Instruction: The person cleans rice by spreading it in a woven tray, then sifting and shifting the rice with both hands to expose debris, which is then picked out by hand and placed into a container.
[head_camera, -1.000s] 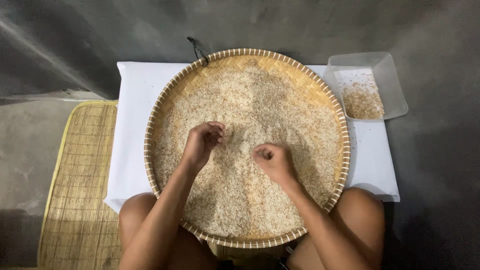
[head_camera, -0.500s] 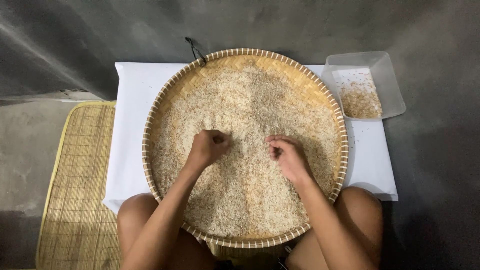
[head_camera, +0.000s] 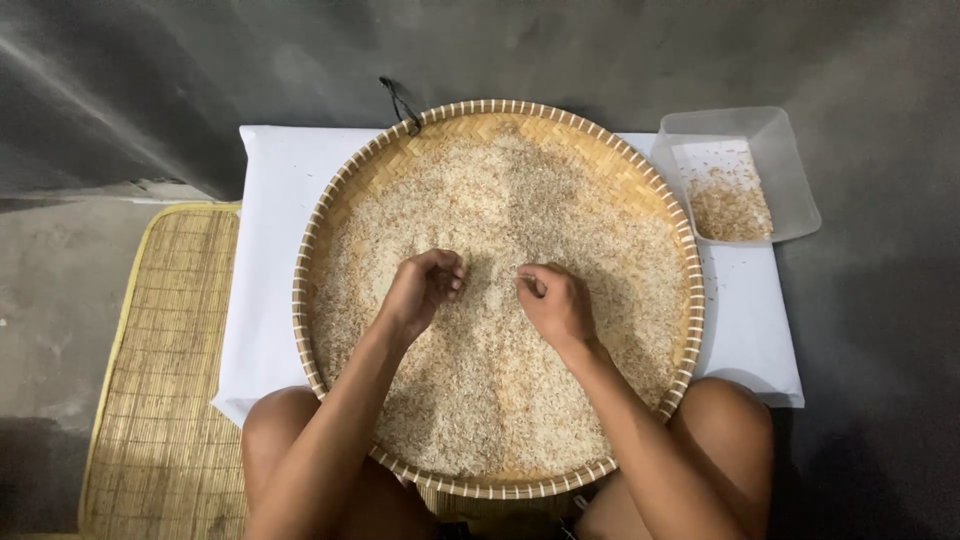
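A large round woven bamboo tray (head_camera: 318, 235) lies on a white cloth and is covered with a layer of pale rice grains (head_camera: 500, 190). My left hand (head_camera: 420, 290) rests on the grains near the tray's middle, fingers curled and tips bunched together. My right hand (head_camera: 555, 303) lies just to its right, fingers also curled with the tips pinched over the grains. A narrow gap of rice separates the two hands. Whether either pinch holds grains I cannot tell.
A clear plastic container (head_camera: 790, 170) with some brownish grains stands on the white cloth (head_camera: 265, 230) at the tray's upper right. A woven straw mat (head_camera: 165, 380) lies on the grey floor to the left. My knees sit under the tray's near edge.
Both hands have shifted a little over the rice and come closer together near the tray's middle. The fingers stay curled on the grains.
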